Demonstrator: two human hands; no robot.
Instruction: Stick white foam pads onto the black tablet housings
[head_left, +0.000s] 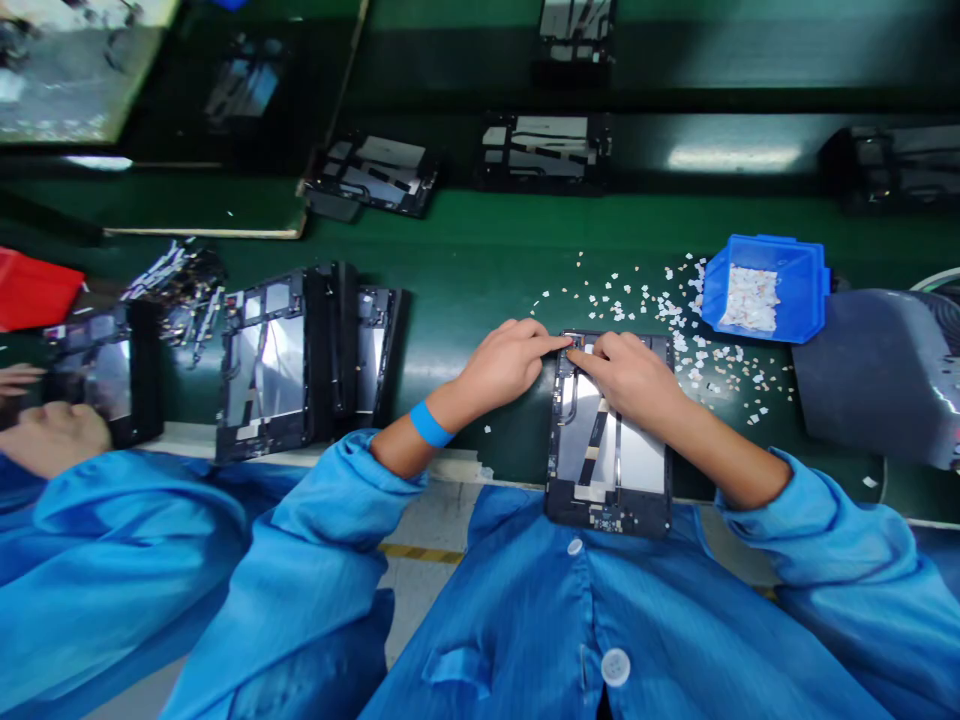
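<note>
An open tablet back frame (609, 470) with black edges and silvery inner plates lies on the green belt, its near end hanging over the belt's edge by my chest. My left hand (504, 362), with a blue wristband, points its forefinger onto the frame's far left corner, the other fingers curled. My right hand (631, 375) lies over the frame's top, its fingertips pressed at the same corner right beside the left forefinger. Whatever small part sits under the fingertips is hidden.
A blue bin (766, 288) of white scraps stands at the right, with many white scraps (697, 345) strewn around it. A stack of tablet frames (300, 355) lies to the left. More frames (544, 150) lie further back. Another person's hands (45, 420) hold a frame at the far left. A grey machine (877, 375) stands at the right.
</note>
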